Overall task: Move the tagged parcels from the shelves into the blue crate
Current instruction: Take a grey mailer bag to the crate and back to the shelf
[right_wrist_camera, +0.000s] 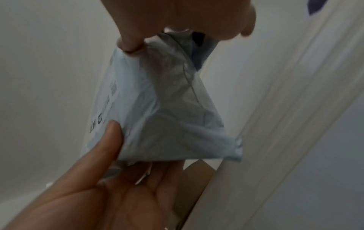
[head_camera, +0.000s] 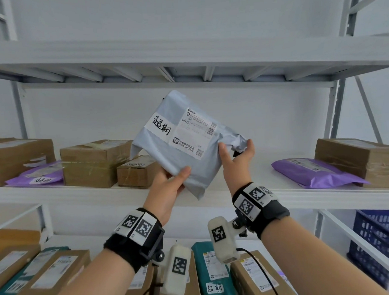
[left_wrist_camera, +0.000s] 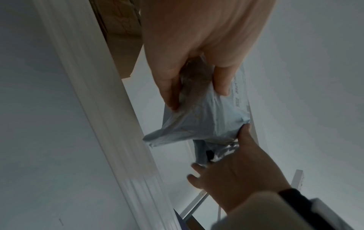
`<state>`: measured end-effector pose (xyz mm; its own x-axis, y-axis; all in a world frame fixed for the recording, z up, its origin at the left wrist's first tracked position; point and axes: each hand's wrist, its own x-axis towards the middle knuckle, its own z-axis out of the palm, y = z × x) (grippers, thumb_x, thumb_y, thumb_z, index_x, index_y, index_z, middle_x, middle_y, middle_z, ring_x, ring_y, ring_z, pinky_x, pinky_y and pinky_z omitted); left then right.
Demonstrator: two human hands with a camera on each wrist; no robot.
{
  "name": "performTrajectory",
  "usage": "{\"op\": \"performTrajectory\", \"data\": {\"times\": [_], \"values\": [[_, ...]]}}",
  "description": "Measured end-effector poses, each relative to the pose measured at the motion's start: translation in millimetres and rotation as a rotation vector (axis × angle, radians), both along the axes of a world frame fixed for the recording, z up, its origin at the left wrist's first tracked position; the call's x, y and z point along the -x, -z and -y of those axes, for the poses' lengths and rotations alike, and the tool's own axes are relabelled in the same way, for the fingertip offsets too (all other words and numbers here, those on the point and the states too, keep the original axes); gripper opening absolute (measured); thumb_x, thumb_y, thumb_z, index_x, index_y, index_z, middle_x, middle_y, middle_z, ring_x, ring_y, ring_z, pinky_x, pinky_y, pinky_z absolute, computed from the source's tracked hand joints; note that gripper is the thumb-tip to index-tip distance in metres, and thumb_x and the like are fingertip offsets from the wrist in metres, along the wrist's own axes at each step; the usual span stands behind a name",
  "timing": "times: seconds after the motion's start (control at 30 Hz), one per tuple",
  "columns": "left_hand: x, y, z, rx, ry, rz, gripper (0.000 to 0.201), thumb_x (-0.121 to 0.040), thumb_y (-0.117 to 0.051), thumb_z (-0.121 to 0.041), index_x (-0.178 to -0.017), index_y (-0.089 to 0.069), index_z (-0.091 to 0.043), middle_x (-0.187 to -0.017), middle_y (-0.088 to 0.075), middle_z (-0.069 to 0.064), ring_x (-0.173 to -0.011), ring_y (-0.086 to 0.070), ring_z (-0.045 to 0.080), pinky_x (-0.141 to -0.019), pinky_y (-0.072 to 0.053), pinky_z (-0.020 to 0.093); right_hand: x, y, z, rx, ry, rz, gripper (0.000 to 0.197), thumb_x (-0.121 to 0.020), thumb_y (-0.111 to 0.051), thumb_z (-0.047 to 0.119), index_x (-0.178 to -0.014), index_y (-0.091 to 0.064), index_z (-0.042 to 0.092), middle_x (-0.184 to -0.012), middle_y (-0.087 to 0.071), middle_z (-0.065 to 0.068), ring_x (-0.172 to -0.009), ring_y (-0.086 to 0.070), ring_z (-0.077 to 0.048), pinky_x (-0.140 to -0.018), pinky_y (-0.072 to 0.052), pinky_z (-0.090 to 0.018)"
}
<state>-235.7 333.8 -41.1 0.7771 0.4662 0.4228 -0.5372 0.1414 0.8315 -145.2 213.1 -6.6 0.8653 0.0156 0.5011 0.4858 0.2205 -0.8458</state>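
Head view: both hands hold grey parcel (head_camera: 180,143) tilted, long axis diagonal.

1. A big taped cardboard box (head_camera: 94,163) is sitting left of centre, and a smaller brown box (head_camera: 136,172) is sitting just beside its right side.
2. Another brown carton (head_camera: 18,157) is sitting far left.
3. A wide carton (head_camera: 363,160) is resting far right.
4. Down low, labelled brown boxes (head_camera: 50,278) are lying side by side.
5. A white wall (head_camera: 183,14) is filling the background.

Blue crate (head_camera: 376,246) cut off, perhaps half-hidden.
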Motion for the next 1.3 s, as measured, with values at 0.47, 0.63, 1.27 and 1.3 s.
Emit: {"op": "performTrajectory", "data": {"times": [0.47,0.63,1.27,1.3], "values": [[-4,0,21,0.041,0.085,0.05,0.054,-0.076,-0.068,-0.016,-0.128,-0.051,-0.015,-0.121,-0.068,0.005,-0.112,-0.064,0.019,-0.091,-0.055,0.032,-9,16,1,-0.095,-0.512,0.117,0.087,-0.07,-0.079,0.039,-0.13,-0.021,0.063,-0.153,-0.035,0.006,-0.134,-0.045,-0.018,-0.108,-0.041,-0.049],[4,0,11,-0.175,0.028,-0.096,0.053,-0.077,-0.058,-0.046,-0.121,-0.054,-0.016,-0.123,-0.063,0.006,-0.115,-0.061,0.024,-0.094,-0.05,0.029,-21,11,14,-0.181,-0.499,0.083,0.102,-0.066,-0.084,0.038,-0.145,-0.021,0.048,-0.155,-0.03,0.012,-0.134,-0.044,-0.017,-0.107,-0.042,-0.048],[28,-26,-51,-0.23,-0.165,-0.024,0.064,-0.069,-0.066,-0.072,-0.128,-0.051,-0.053,-0.14,-0.052,-0.014,-0.127,-0.052,0.012,-0.11,-0.036,0.051,-28,15,38,-0.131,-0.482,0.023,0.077,-0.075,-0.074,0.02,-0.141,-0.034,0.027,-0.126,-0.062,-0.006,-0.104,-0.067,-0.02,-0.083,-0.057,-0.033],[27,-27,-49,-0.236,-0.141,-0.01,0.062,-0.073,-0.066,-0.062,-0.131,-0.051,-0.045,-0.135,-0.057,-0.013,-0.124,-0.055,0.012,-0.108,-0.041,0.048,-29,16,38,-0.128,-0.471,0.025,0.076,-0.075,-0.072,0.023,-0.141,-0.035,0.026,-0.128,-0.06,-0.005,-0.106,-0.067,-0.02,-0.084,-0.056,-0.033]]}}
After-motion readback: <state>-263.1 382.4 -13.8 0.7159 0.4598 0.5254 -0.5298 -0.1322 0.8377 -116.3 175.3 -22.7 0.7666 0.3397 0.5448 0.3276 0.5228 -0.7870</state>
